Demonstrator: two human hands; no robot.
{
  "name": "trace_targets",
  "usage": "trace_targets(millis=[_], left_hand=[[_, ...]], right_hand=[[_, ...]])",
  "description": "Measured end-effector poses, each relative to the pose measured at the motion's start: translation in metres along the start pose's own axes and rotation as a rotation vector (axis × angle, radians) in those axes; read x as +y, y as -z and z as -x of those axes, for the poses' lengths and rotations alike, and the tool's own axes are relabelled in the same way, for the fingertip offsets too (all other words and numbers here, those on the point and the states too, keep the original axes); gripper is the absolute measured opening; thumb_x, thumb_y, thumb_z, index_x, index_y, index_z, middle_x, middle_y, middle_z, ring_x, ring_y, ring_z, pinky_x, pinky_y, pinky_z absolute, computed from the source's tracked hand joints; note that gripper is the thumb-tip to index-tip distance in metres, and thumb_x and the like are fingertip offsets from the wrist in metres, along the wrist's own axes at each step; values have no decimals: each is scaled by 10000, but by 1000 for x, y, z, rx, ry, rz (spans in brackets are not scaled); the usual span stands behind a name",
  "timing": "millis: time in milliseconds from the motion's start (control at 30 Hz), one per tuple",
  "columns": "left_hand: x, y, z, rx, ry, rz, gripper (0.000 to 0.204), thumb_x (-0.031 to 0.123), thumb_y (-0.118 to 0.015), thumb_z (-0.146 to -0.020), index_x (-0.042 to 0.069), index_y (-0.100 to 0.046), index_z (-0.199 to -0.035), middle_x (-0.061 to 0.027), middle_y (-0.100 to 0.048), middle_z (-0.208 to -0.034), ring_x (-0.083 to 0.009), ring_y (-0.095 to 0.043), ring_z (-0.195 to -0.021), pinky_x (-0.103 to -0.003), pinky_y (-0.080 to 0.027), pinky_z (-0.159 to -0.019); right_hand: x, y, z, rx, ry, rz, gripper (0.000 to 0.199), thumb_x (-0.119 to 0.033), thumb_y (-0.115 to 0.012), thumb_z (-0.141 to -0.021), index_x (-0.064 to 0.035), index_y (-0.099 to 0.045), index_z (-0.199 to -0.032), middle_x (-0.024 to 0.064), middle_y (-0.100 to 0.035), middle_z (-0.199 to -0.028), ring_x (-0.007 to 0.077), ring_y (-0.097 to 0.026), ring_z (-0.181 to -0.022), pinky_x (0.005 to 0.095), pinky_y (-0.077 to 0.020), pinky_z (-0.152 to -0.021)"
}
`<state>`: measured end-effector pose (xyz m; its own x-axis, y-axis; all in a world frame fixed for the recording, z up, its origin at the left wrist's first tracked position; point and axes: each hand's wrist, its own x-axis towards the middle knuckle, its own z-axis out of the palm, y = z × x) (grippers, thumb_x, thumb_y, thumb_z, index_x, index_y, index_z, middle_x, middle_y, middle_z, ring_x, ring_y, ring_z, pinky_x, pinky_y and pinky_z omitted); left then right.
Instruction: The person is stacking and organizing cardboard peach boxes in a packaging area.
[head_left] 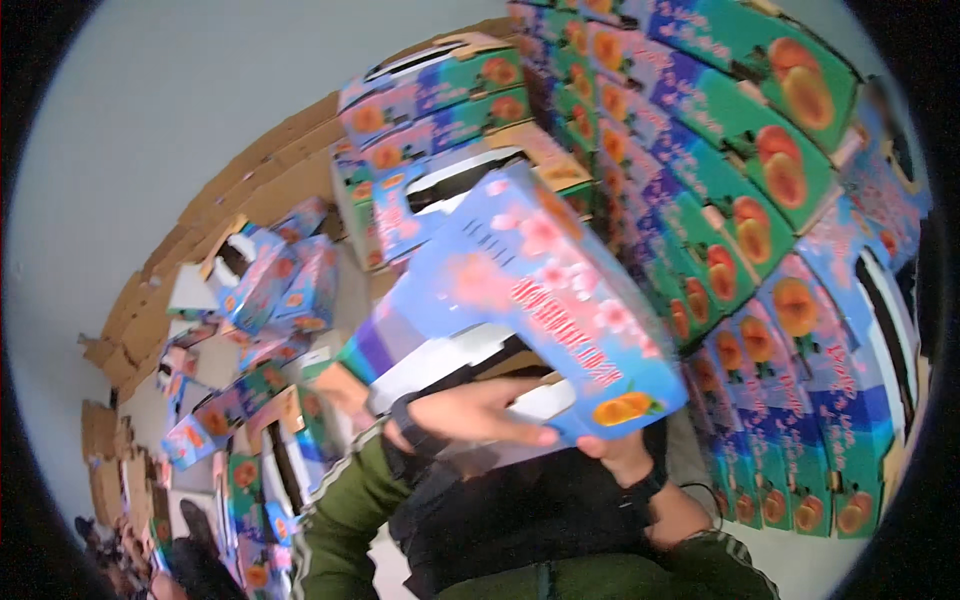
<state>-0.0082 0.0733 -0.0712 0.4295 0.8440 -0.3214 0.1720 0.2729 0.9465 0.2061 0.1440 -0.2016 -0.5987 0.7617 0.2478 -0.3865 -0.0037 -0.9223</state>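
Both hands grip one blue box (pixel 530 290) — left hand (pixel 480 412) at seven o'clock, fingers flat; right hand (pixel 625 455) at five, curled underneath.

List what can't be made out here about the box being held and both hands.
- Right hand, head view: mostly hidden behind the blue fruit carton; its grip cannot be judged.
- Left hand, head view: fingers lie along the carton's lower edge; the thumb is out of sight.
- Carton's inside: hidden by its own walls.
- Stacked cartons at right: the picture's rim cuts them off.
- Loose cartons at left: blurred and small.
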Motion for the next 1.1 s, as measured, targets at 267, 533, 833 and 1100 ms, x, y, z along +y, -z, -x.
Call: trace_targets(millis=[267, 533, 833, 1100], left_hand=[[-9, -5, -29, -4, 103, -69, 592, 350, -723, -878, -9, -508, -1297, -100, -630, -1151, -142, -545, -1043, -300, -438, -930], [-14, -56, -47, 406, 33, -709, 450, 335, -709, -842, 51, -632, -1183, -212, -667, -917, -367, -650, -855, -416, -514, -756], [-67, -56, -17, 623, -334, -1011, 226, 145, -573, -887, 53, -642, -1081, -164, -653, -1003, -325, -644, -945, -388, -506, -759], [-57, -54, 8, 651, -149, -1057, 239, 143, -566, -885, 65, -645, -1097, -149, -647, -1054, -304, -632, -990, -389, -500, -792]], right_hand=[[17, 22, -8, -102, -97, -48, 831, -419, -847, -674, -17, -480, -1302, 98, -575, -1229, 220, -562, -1130, 381, -456, -978], [36, 48, 8, -199, -128, -222, 882, -374, -867, -686, -20, -436, -1370, 119, -562, -1299, 242, -540, -1196, 414, -423, -1047], [35, 35, -6, -314, -510, 51, 886, -258, -837, -750, -26, -330, -1438, 116, -479, -1391, 221, -480, -1265, 396, -381, -1091], [49, 61, 2, 14, -287, -153, 910, -119, -821, -759, -41, -258, -1470, 113, -372, -1470, 209, -396, -1338, 381, -322, -1129]])
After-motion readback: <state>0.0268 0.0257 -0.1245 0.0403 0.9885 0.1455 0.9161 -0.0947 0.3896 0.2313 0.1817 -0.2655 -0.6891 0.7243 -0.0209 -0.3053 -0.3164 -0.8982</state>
